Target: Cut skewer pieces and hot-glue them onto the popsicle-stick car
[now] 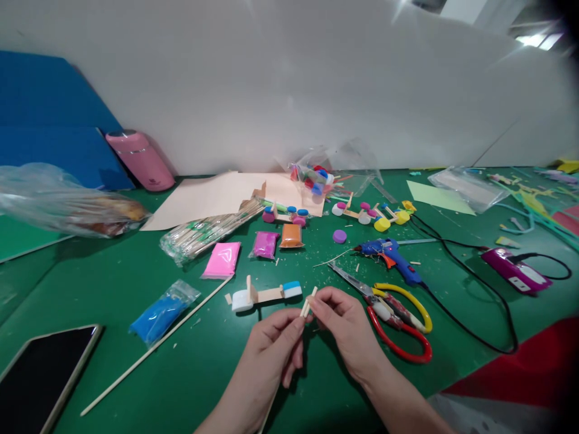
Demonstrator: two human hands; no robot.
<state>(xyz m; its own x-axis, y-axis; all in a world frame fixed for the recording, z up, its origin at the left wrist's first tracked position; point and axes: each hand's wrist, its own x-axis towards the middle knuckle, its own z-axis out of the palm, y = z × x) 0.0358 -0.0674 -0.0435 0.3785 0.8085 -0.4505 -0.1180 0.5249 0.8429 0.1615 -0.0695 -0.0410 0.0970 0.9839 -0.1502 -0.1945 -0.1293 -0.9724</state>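
Observation:
Both my hands meet at the front middle of the green table, pinching short pale wooden sticks (pixel 308 302). My left hand (pixel 277 346) grips their lower part between thumb and fingers; a longer stick runs down below it. The fingertips of my right hand (pixel 340 318) close on the upper part. Just behind my left hand lies a small wooden piece (pixel 270 295) with white and blue wheel-like ends and an upright stick. Scissors (pixel 384 307) with red and yellow handles lie right of my right hand. Beyond them rests a blue glue gun (pixel 393 258).
A long stick (pixel 154 348), a blue clay packet (pixel 163 312) and a phone (pixel 47 377) lie left. Pink, purple and orange packets, bundled sticks (pixel 212 232) and small wheeled pieces are behind. A pink bottle (pixel 141 161) leans at the back left. A black cord (pixel 470 337) curves right.

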